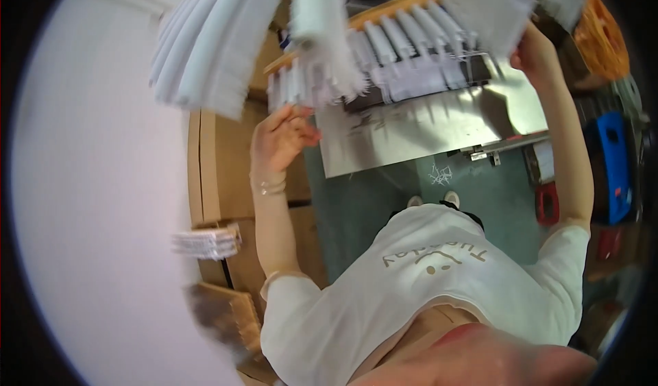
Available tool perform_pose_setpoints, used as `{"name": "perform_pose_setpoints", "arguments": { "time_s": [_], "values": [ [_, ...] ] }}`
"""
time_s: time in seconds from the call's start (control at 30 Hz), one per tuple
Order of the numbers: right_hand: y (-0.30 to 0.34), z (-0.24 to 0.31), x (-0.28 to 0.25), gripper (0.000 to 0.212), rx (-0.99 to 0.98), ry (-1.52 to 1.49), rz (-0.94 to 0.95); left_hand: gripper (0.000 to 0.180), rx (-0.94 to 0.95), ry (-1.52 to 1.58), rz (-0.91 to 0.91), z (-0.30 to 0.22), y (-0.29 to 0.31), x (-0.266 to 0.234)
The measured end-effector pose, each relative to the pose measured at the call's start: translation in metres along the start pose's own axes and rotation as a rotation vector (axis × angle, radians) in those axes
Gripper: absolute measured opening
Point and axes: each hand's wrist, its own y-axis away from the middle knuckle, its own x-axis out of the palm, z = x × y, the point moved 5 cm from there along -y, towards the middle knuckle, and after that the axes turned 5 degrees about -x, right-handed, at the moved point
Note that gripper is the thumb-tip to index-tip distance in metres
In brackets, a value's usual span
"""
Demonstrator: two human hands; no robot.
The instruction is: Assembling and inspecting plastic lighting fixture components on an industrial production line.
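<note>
Nearest to the camera is the person's chin (493, 365), blurred, and then the white shirt (439, 276), on the near side of the metal table (411, 139). White strips (212, 50) hang large and blurred above the far left part of the table, and one more strip (319, 22) is beside them. A white sheet (483, 5) hangs above the far right corner. Between these, over the far part of the table, a row of white strips (394, 40) lies along an orange-brown bar (394, 9).

The left hand (281, 139) is at the left edge of the table, just beside the row. Its fingers are loosely bent and released, and nothing is seen inside them; whether a fingertip touches a strip, I cannot tell. The right hand (534, 57) is at the table's right side, next to the sheet. Its fingers are mostly hidden, so I cannot tell if it grasps the sheet.

Left of the table stand cartons (240, 153); right of it are a blue case (610, 166) and an orange bag (603, 36). White scraps (441, 175) lie on the floor before the table.
</note>
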Motion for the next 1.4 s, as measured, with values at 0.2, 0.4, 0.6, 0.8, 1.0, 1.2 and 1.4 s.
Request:
{"name": "perform_pose_setpoints", "arguments": {
  "time_s": [0.2, 0.4, 0.6, 0.8, 1.0, 1.2, 1.4],
  "values": [
    [0.004, -0.002, 0.010, 0.019, -0.002, 0.026, 0.105, 0.038, 0.024, -0.068, -0.044, 0.026, 0.003, -0.014],
    [0.005, -0.016, 0.001, 0.027, -0.015, -0.103, 0.273, 0.039, 0.197, -0.281, -0.017, -0.029, 0.018, 0.030],
    [0.014, -0.015, 0.018, 0.029, 0.024, -0.110, 0.175, 0.045, 0.228, -0.343, 0.032, -0.058, 0.000, 0.010],
    [0.008, -0.018, 0.004, 0.038, 0.008, -0.034, 0.179, 0.052, 0.052, -0.167, 0.094, -0.026, -0.016, -0.020],
    [0.056, -0.041, -0.007, 0.043, -0.515, 0.719, 0.208, 0.046, 0.397, -0.409, -0.024, 0.046, 0.001, -0.003],
    [0.071, -0.056, 0.056, 0.035, -0.908, 1.477, 0.288, 0.042, 0.926, -1.831, -0.352, 0.084, -0.051, 0.029],
    [0.047, -0.073, 0.031, 0.026, -0.803, 1.234, 0.189, 0.046, 0.959, -2.021, -0.579, 0.081, -0.085, 0.024]
  ]
}}
